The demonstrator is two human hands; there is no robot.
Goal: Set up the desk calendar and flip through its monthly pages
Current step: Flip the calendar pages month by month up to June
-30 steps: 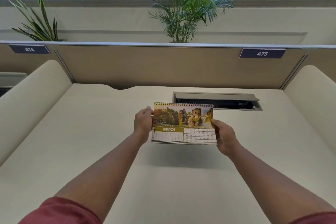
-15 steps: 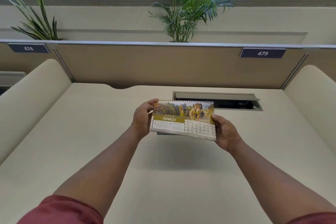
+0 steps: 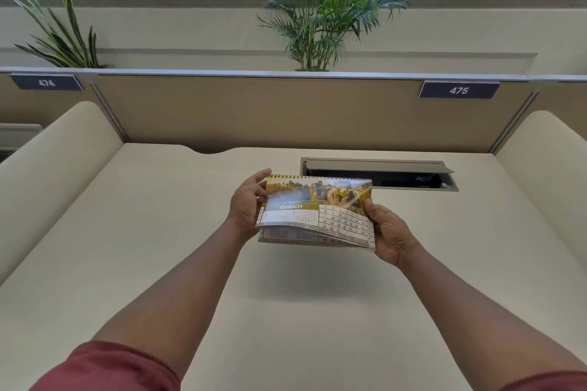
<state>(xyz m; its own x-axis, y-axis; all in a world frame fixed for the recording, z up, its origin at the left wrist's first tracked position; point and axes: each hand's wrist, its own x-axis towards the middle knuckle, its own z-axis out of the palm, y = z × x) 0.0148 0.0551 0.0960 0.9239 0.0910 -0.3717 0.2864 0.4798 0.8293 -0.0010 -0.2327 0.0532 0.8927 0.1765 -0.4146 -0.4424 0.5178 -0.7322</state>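
Observation:
A spiral-bound desk calendar [image 3: 317, 213] hangs in the air above the cream desk [image 3: 127, 247], held between both hands. Its top page shows a rocky landscape photo and the word MARCH over a date grid. That page is curled up, and the edges of several pages fan out beneath it. My left hand [image 3: 246, 208] grips the calendar's left end, fingers behind the spiral edge. My right hand [image 3: 389, 232] holds the right end, with the thumb on the raised March page.
An open metal cable tray [image 3: 378, 173] is set into the desk just behind the calendar. A beige partition [image 3: 286, 114] with a plate marked 475 [image 3: 458, 90] closes the back. Curved cream dividers stand at both sides. Potted plants sit beyond the partition.
The calendar has tilted back from upright toward flat and risen slightly. The March page has lifted away from the stack, and the lower pages now fan out.

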